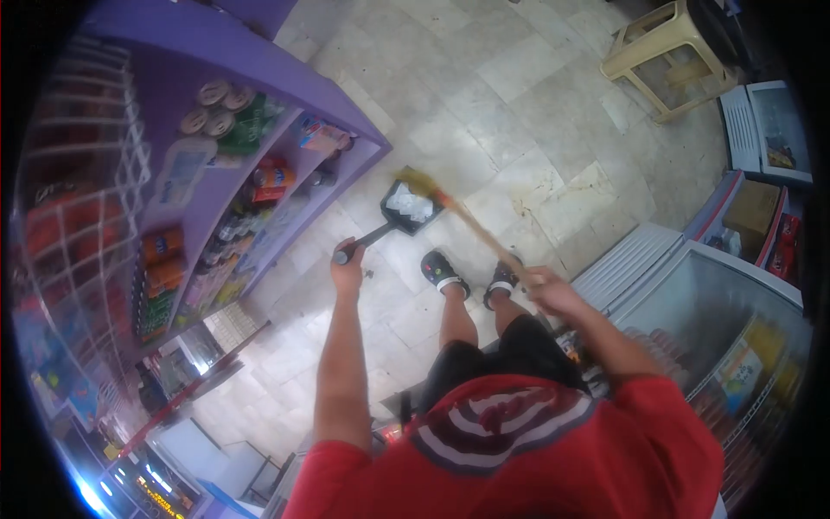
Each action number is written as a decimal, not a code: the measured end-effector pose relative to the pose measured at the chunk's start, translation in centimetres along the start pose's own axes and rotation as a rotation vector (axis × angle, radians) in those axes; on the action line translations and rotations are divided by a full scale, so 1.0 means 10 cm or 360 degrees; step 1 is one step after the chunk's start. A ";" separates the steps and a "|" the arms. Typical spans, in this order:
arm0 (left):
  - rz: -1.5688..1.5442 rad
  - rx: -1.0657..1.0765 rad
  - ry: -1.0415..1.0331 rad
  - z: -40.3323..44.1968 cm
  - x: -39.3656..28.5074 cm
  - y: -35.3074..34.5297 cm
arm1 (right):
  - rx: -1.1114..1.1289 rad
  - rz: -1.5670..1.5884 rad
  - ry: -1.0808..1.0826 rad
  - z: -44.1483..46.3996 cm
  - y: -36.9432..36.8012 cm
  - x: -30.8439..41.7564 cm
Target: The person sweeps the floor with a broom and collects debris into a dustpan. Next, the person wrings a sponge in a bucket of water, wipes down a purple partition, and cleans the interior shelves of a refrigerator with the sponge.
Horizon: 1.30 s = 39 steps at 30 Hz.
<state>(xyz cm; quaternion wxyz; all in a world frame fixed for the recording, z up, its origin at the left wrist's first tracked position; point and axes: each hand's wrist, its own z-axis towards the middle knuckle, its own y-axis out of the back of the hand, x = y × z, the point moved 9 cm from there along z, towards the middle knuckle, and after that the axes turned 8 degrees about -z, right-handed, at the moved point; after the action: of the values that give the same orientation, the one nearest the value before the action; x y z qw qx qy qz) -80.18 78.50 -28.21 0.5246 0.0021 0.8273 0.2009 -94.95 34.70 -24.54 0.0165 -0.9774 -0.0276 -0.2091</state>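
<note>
My left hand (347,265) is closed around the handle of a black dustpan (390,227). Crumpled white litter (409,204), perhaps paper or plastic, lies in the pan. In my right hand (550,292) is the wooden stick of a broom (474,223), gripped near its upper end. Yellowish bristles with a red binding reach the far rim of the dustpan, close to the litter. Both tools are low over the tiled floor (510,112), in front of my dark clogs (445,272).
Purple shelves (372,147) with cans and packets stand on the left, behind a white wire rack (130,156). On the right are a glass-topped freezer (700,294) and an open-topped box section with a carton (750,212). A beige plastic stool (670,52) stands at the upper right.
</note>
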 end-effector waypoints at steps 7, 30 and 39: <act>-0.0167 -0.0160 -0.0022 -0.77 0.30 0.84 | -0.0783 -0.0106 0.0138 -0.65 2.31 0.15; -0.0006 -0.0161 0.0317 0.71 1.96 5.22 | -0.0186 -0.0502 0.0208 0.71 -4.61 -0.78; 0.0075 0.0329 -0.0013 1.39 1.58 4.73 | -0.1093 0.0087 0.0101 -0.57 -1.69 -1.09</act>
<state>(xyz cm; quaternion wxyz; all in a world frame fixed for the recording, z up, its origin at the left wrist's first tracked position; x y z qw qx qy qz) -85.04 129.92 -31.22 0.5200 0.0765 0.8412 0.1267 -108.26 50.85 -23.50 -0.3069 -0.9193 0.0711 -0.2360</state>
